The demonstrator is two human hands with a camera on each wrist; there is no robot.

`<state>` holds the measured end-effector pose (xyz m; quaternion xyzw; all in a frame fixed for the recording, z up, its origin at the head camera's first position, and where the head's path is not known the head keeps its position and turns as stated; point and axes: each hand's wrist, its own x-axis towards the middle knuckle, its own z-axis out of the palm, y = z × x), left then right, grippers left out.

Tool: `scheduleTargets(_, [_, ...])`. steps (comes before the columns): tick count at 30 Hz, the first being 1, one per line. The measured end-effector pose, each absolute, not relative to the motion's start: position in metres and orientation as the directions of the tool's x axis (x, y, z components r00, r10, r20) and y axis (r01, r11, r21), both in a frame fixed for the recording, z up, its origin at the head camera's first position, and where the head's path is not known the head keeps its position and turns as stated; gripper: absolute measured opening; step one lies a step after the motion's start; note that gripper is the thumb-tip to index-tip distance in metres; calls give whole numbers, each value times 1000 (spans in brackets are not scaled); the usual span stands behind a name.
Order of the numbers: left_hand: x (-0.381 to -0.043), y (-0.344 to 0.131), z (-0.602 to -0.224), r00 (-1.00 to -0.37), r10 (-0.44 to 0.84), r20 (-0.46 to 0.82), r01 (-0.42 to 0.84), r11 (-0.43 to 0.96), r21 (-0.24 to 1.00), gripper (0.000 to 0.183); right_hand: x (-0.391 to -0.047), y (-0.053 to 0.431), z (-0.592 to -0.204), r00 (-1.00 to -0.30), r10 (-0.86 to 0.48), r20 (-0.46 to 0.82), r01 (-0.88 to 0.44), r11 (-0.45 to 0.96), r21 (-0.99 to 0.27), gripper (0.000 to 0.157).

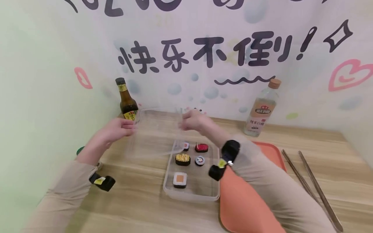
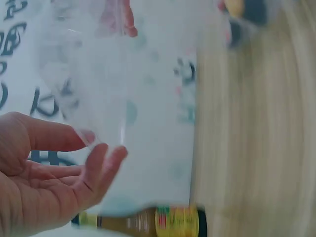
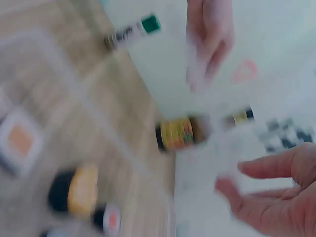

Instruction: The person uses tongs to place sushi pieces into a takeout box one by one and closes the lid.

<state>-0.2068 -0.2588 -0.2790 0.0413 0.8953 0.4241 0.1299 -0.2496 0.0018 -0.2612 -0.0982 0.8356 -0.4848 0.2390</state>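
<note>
My left hand [image 1: 116, 130] pinches the left edge of a clear plastic lid [image 1: 157, 134] between thumb and fingers. At its opposite edge, the right hand [image 1: 193, 120] grips the same lid, which is tilted and raised above the table. Below and to the right lies a clear plastic container [image 1: 193, 196] without a cover. Several sushi pieces sit in it, among them a yellow-topped one [image 1: 182, 158], a red-topped one [image 1: 201, 148], a small round roll [image 1: 199, 160] and a square one with an orange centre [image 1: 180, 178]. The lid's lower corner overlaps the container's far left part in the head view.
A brown sauce bottle [image 1: 128, 102] stands behind the left hand, and a clear vinegar bottle [image 1: 260, 111] at the back right. An orange tray [image 1: 240, 202] lies partly under the right sleeve. Metal chopsticks [image 1: 316, 184] lie farther right. A green-capped bottle [image 3: 133, 33] is at the left.
</note>
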Motion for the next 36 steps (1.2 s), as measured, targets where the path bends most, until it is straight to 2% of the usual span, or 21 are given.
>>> scheduleTargets(2, [-210, -239, -272, -968, 194, -159, -19, 576, 817, 50, -253, 27, -261, -877, -382, -292, 98, 451, -887, 37])
scheduleTargets(3, [-211, -230, -270, -972, 196, -132, -7, 537, 843, 50, -252, 40, -261, -883, -375, -282, 118, 405, -907, 46])
scheduleTargets(5, [-211, -212, -267, -981, 179, -72, 19, 458, 889, 47, -249, 63, -260, -907, -350, -234, 125, 307, -943, 47])
scheduleTargets(9, [-213, -180, -262, -990, 138, 17, 55, 280, 958, 39, -235, 99, -251, -967, -227, -113, 45, 285, -957, 40])
scheduleTargets(11, [-215, -166, -264, -989, 141, 33, 64, 216, 974, 37, -228, 111, -247, -979, -175, -103, 50, 284, -957, 38])
scheduleTargets(16, [-221, -141, -278, -983, 177, -41, -12, 164, 986, 35, -213, 128, -251, -975, -171, -142, 127, 98, -987, 40])
scheduleTargets(18, [-220, -138, -281, -978, 182, -103, -74, 159, 984, 39, -211, 126, -262, -975, -177, -132, 117, 93, -989, 43])
scheduleTargets(20, [-218, -136, -285, -970, 203, -138, -94, 212, 973, 44, -210, 124, -273, -978, -179, -110, 79, 172, -982, 47])
scheduleTargets(24, [-210, -136, -294, -950, 265, -165, -19, 480, 877, 54, -202, 118, -289, -970, -228, -86, -25, 443, -896, 51])
scheduleTargets(26, [-205, -137, -299, -940, 297, -170, 47, 604, 796, 55, -196, 113, -295, -964, -248, -94, -73, 589, -805, 40])
scheduleTargets(28, [-200, -138, -306, -926, 334, -174, 97, 657, 747, 51, -189, 107, -300, -959, -266, -98, -126, 712, -691, 24])
scheduleTargets(29, [-197, -139, -309, -924, 339, -180, 108, 681, 724, 47, -186, 103, -303, -957, -271, -98, -152, 763, -629, 21])
scheduleTargets(32, [-186, -139, -320, -923, 330, -197, 126, 744, 656, 32, -177, 94, -311, -953, -291, -80, -220, 852, -474, 37])
scheduleTargets(34, [-181, -139, -326, -926, 320, -202, 132, 774, 619, 23, -174, 90, -315, -950, -306, -58, -256, 874, -413, 41])
scheduleTargets(36, [-179, -140, -330, -923, 325, -204, 143, 785, 603, 23, -174, 90, -318, -947, -315, -56, -270, 881, -389, 39])
